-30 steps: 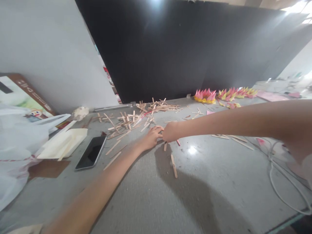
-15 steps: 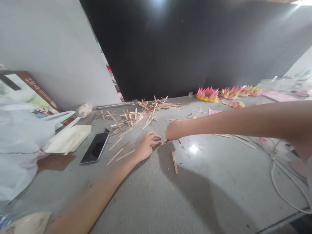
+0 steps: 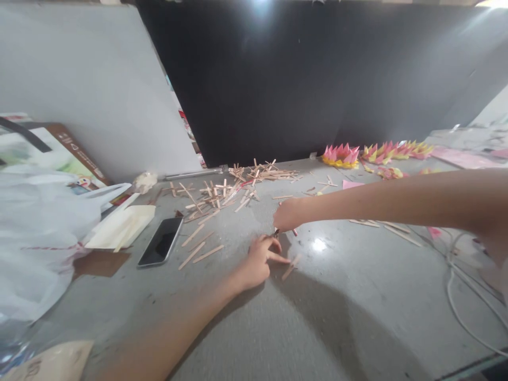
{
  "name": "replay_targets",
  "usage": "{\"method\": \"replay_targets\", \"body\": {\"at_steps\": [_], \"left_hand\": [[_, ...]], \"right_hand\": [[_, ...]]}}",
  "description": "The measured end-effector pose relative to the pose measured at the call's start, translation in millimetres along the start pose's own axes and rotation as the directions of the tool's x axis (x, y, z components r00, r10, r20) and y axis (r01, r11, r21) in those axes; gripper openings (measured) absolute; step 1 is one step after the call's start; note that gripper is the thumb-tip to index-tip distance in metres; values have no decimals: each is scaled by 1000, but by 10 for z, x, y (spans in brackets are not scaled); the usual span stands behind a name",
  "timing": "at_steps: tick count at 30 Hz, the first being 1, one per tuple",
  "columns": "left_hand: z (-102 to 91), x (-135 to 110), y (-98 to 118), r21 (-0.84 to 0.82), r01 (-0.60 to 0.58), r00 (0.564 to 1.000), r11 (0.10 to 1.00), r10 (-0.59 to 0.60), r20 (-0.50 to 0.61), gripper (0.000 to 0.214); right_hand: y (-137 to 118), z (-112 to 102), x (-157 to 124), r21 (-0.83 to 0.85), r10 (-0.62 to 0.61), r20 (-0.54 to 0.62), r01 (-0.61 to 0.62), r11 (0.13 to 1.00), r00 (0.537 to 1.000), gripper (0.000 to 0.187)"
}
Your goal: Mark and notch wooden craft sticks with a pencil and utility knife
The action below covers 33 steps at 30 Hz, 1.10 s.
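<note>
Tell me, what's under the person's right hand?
At the lower edge of the right hand, a small dark piece shows and a red bit pokes out, both too small to identify. Whatever the hand itself covers can't be seen.

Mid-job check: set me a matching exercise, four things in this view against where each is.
1. left hand
2. phone
3. pink-and-yellow paper shapes
4. pale cable

A. looped toward the right edge of the view
B. one finger at a loose wooden stick
C. near the foot of the black panel
D. flat, right of the white plastic bag

Pairs: 1-B, 2-D, 3-C, 4-A
</note>
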<state>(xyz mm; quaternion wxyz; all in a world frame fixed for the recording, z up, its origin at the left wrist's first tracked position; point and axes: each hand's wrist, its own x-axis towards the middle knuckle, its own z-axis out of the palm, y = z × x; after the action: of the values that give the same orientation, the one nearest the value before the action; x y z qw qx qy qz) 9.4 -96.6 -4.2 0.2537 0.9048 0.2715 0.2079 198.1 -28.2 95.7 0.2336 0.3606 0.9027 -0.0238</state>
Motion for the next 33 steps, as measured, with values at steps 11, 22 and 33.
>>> {"method": "replay_targets", "body": {"at_steps": [11, 22, 33], "left_hand": [[-187, 177, -17, 152, 262, 938, 953, -214, -274, 27], [-188, 322, 204, -63, 393, 862, 917, -392, -322, 33], [-289, 694, -77, -271, 318, 811, 909, -409, -419, 43]], "right_hand": [[143, 69, -369, 48, -21, -3, 21, 999, 1000, 37], [378, 417, -523, 408, 295, -395, -122, 905, 870, 42], [280, 573, -234, 562, 400, -518, -52, 826, 757, 35]]}}
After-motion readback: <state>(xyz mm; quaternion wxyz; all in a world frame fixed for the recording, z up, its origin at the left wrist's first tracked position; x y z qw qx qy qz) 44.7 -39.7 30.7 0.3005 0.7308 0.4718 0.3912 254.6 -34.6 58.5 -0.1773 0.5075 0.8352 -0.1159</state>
